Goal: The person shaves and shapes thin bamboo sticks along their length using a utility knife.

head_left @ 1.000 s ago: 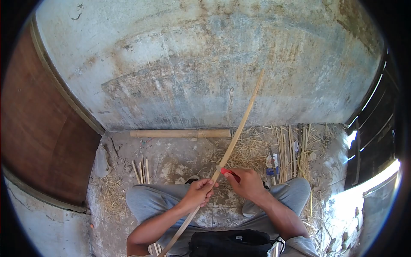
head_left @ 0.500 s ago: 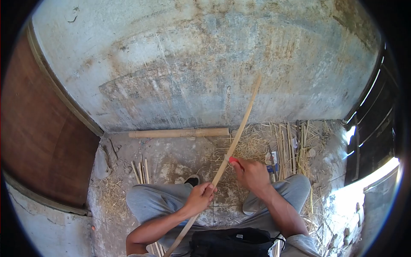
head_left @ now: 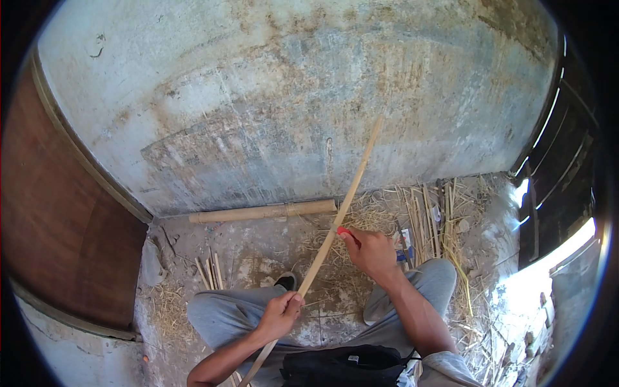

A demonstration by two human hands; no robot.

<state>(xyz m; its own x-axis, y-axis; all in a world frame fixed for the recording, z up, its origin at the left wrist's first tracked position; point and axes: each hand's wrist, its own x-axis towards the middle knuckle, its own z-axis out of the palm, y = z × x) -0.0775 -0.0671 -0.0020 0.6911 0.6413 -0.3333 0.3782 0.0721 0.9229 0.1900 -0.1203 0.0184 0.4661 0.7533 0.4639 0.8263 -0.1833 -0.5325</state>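
Note:
A long, pale bamboo strip [head_left: 360,174] slants from my lap up toward the wall. Low on its length, my left hand [head_left: 282,314] is wrapped around it with the thumb on top. My right hand [head_left: 374,253] is closed around a small red tool [head_left: 342,230], whose end meets the edge of the strip around its middle. Most of this tool is hidden by the fingers, so its exact kind does not show. The strip's lower end runs beneath my left forearm and out of view.
A bamboo pole [head_left: 264,212] lies along the foot of the stained wall [head_left: 258,109]. Thin bamboo sticks [head_left: 429,216] and shavings [head_left: 380,209] litter the floor at right. A black bag [head_left: 342,369] rests on my lap. A brown door [head_left: 71,213] stands at left.
The view has shifted slightly, so the scene sits a little further left. Both hands keep their holds; the red tool stays against the strip, a little closer to my left hand.

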